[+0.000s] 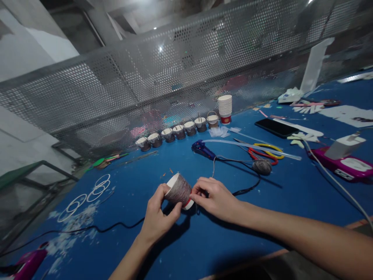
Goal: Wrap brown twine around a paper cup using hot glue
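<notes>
A paper cup (179,189) wrapped in grey-brown yarn is tilted above the blue table, its white opening toward the upper left. Thumb and fingers of my left hand (160,214) grip it at the rim and lower side. At the red and white base, my right hand (214,196) pinches with thumb and forefinger; the yarn end there is too small to make out clearly. Grey yarn runs from behind my right hand toward a small yarn ball (261,167). A blue glue gun (203,149) lies beyond the hands.
Several wrapped cups (178,132) line the back edge beside a cup stack (225,109). Scissors (266,152), a black phone (276,127) and a magenta power strip (344,165) lie right. White rings (99,187) lie left; a black cable crosses the table (125,264).
</notes>
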Available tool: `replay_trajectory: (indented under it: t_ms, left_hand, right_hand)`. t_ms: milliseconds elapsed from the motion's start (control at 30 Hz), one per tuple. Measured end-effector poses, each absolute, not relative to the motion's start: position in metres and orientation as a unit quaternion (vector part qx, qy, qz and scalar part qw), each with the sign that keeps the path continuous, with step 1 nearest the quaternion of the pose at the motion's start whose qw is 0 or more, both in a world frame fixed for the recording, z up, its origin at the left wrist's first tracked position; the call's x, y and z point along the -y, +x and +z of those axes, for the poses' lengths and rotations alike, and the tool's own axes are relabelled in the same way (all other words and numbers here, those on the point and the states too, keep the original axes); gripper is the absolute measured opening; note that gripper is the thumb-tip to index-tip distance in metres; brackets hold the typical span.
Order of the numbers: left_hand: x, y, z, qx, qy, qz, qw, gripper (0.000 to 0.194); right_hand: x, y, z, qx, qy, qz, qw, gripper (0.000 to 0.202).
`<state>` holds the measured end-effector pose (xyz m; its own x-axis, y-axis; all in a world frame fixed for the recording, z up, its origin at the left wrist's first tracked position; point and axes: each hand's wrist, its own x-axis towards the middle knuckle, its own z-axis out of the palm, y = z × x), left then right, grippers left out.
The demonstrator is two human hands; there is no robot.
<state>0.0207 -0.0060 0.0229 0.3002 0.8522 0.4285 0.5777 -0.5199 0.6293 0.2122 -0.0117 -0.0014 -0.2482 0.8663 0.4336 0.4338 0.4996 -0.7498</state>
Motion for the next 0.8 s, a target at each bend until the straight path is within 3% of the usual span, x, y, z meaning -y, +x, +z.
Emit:
replay_trajectory:
  t_ms: [333, 467, 800]
  left_hand:
    - [0.001, 0.016, 0.023, -0.47, 0.74, 0.398, 0.271, 0.023]
    - [-0.001, 0.014, 0.024, -0.481, 0.739, 0.373, 0.289, 0.016]
    - [0.004, 0.019, 0.024, -0.48, 0.757, 0.329, 0.296, 0.038]
  right_hand:
    - [0.014, 0.209, -0.004, 0.631, -0.433, 0.442, 0.468, 0.019]
    - [0.012, 0.207, -0.007, 0.598, -0.434, 0.506, 0.444, 0.023]
    - [0.009, 0.211, -0.013, 0.716, -0.436, 0.29, 0.462, 0.021]
